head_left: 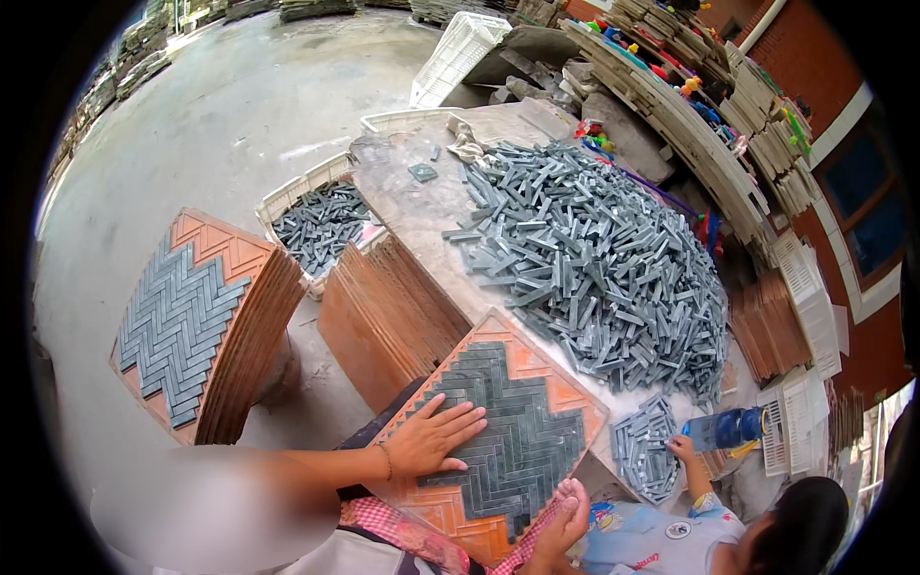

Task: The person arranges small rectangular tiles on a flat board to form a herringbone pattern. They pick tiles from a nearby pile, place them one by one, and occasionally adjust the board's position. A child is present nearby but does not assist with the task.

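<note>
My left hand [436,438] lies flat, fingers spread, on dark green-grey strip tiles [498,412] set in a herringbone pattern. They sit in an orange-brown tray board [494,331] with a raised rim, tilted corner-on before me. Bare orange shows at its corners. By the board's lower right edge is my right hand [567,517], its fingers curled together; whatever they hold is hidden. A large heap of loose grey strip tiles [594,268] covers the table beyond. Closer to my right hand, more strips fill a small shallow container [644,448].
At left, a similar tiled board [177,321] tops a stack of boards. Brown boards [383,311] stand beside a crate of strips [321,225]. A child [671,537] at right reaches toward the small container, next to a blue plastic jug [726,428]. White crates [805,297] stand at far right.
</note>
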The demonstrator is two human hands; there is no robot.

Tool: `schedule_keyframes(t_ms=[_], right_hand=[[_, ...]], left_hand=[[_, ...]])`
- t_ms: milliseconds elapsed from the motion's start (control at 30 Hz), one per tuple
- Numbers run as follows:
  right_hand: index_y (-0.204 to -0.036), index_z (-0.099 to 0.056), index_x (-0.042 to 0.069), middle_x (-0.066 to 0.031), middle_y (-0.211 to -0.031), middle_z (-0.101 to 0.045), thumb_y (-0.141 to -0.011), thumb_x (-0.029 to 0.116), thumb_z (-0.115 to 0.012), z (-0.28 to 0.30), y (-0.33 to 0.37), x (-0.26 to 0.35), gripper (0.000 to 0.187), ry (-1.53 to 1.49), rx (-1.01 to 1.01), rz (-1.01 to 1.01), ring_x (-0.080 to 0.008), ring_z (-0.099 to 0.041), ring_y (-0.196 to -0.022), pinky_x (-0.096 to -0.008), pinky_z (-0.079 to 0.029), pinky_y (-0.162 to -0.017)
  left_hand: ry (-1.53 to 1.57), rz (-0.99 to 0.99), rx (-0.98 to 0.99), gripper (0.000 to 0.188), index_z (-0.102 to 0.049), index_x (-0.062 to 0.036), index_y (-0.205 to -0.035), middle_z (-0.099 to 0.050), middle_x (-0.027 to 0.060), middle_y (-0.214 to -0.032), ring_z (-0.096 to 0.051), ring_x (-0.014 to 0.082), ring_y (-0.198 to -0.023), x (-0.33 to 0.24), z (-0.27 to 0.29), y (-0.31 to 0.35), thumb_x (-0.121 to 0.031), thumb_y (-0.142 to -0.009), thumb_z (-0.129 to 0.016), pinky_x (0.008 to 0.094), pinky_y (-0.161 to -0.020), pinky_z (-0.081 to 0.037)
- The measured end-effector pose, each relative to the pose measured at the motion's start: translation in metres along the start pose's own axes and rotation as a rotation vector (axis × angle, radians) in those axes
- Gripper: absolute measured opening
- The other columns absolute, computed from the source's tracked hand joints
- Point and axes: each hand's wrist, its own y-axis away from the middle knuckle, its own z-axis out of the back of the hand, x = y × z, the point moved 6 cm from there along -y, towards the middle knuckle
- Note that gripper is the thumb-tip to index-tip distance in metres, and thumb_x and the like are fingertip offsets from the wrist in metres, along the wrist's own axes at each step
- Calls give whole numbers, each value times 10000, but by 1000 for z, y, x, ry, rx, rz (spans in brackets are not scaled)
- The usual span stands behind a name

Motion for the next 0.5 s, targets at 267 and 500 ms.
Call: schedule_keyframes(t_ms=[267, 500], right_hand=[[-911, -654, 1, -146, -874, -640, -818, 15, -610, -108, -22, 45, 104, 155, 388, 256, -308, -622, -797, -357, -498, -721], [-903, -650, 11, -141, -866, -630, -801, 12, -619, -131, -26, 44, 107, 178, 383, 293, -319, -610, -794, -377, -488, -710]], left_hand=[[24, 204, -135, 711, -323, -76, -1434, -300, 90, -1502, -247, 267, -1395, 38, 0, 33, -465, -872, -516, 542, -1106, -160], [20, 260, -117, 686, -337, -82, -1429, -298, 82, -1503, -257, 269, -1389, 35, 5, 50, -441, -874, -523, 542, -1105, -159]])
